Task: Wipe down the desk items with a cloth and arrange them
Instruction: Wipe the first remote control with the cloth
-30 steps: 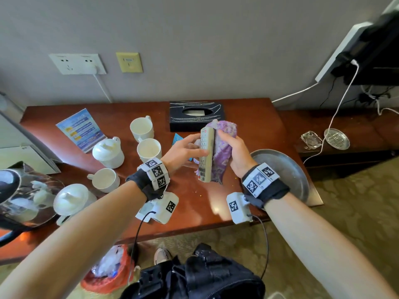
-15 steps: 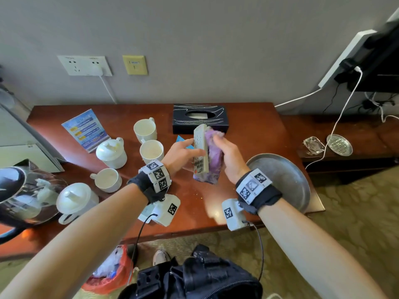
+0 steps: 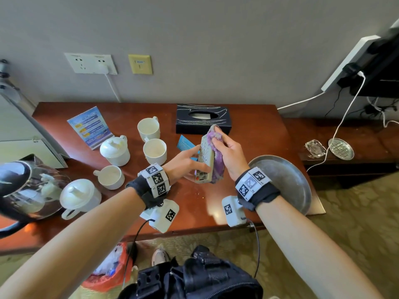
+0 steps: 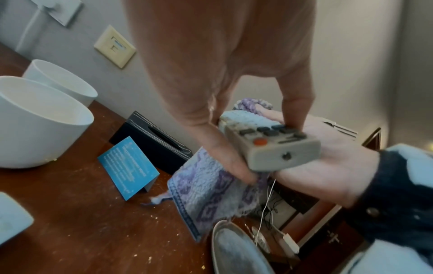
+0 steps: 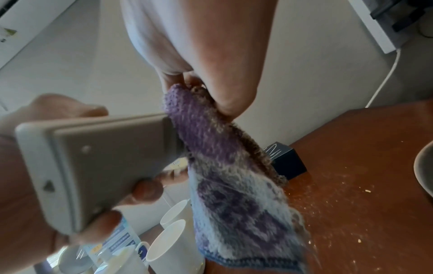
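Observation:
A grey remote control with dark buttons and an orange one is held above the wooden desk. My left hand grips its lower end, thumb on the button face, fingers under its back. My right hand holds a purple-and-white patterned cloth bunched against the remote's far end and right side. The cloth hangs down below the remote.
White mugs, lidded cups, a black tissue box, a blue card and a leaflet stand on the desk. A metal tray lies at the right edge. Crumbs dot the wood. A kettle stands left.
My right hand has slid the cloth up along the remote to its far end. The remote has tilted slightly; my left hand keeps its grip near the lower end.

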